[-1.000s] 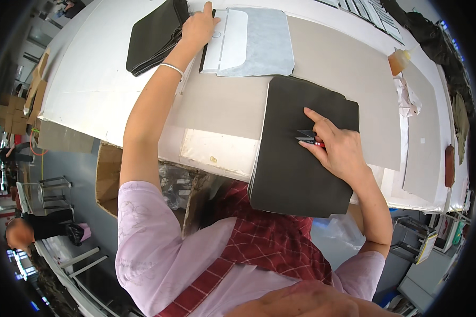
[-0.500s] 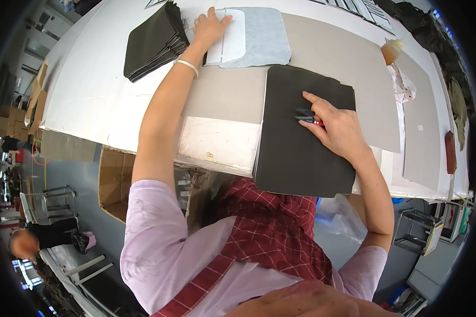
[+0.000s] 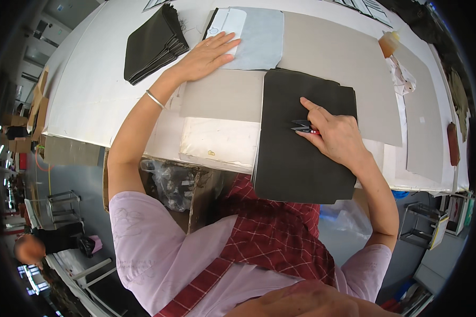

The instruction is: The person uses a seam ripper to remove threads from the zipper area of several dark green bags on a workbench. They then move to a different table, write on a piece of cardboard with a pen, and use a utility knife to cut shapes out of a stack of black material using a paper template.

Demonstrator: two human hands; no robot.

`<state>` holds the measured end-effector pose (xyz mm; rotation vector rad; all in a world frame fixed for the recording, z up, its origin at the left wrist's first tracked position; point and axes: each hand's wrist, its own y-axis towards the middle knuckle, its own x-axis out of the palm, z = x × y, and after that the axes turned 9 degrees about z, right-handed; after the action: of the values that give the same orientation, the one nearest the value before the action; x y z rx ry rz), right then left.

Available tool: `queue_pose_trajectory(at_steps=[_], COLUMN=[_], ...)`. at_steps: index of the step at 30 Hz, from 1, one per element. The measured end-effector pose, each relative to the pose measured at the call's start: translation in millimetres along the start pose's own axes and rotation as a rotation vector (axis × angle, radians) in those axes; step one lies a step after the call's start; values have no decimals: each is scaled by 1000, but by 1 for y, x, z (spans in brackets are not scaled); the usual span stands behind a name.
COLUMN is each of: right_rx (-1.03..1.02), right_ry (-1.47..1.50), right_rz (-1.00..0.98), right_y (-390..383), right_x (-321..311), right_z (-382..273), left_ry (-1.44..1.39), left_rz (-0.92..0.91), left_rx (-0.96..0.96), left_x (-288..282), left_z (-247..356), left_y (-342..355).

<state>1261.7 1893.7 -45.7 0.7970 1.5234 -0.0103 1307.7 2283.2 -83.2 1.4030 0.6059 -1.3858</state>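
Observation:
My left hand (image 3: 209,57) lies flat, fingers stretched out, over the near part of a white panel (image 3: 231,20) and a pale blue sheet (image 3: 262,39). In my right hand (image 3: 337,132) is a pair of thread snips (image 3: 303,127) with dark blades and a red handle. Its blades point left, and the index finger stretches out onto a stack of black sheets (image 3: 304,171). That stack overhangs the table's near edge in front of me. Left of the pale blue sheet stands a fanned pile of black pieces (image 3: 152,45).
Grey boards (image 3: 333,50) cover much of the white table (image 3: 84,90). At the right are an amber bottle (image 3: 388,45), a crumpled white wrapper (image 3: 402,79) and a brown-red bar (image 3: 453,143). Below the table edge sits a cardboard box (image 3: 198,195) beside clear plastic.
My left hand has slid toward me, from the far part of the white panel to its near end, and now lies flatter. My right hand stays on the black stack with the snips.

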Motion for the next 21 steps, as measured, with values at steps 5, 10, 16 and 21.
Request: queue_pose_trajectory(at_steps=[5, 10, 16, 21], right_rx=[11, -8, 12, 21], right_ry=[22, 12, 26, 50], right_rz=[-8, -4, 8, 3], right_y=[0, 2, 2, 2], right_x=[0, -3, -1, -2], right_z=[3, 1, 1, 1], left_ry=[8, 31, 51, -2], left_rz=[8, 69, 49, 70], left_rx=[-39, -92, -119, -74], left_x=[1, 0, -4, -4], left_z=[11, 14, 14, 4], left_y=[-7, -9, -13, -14])
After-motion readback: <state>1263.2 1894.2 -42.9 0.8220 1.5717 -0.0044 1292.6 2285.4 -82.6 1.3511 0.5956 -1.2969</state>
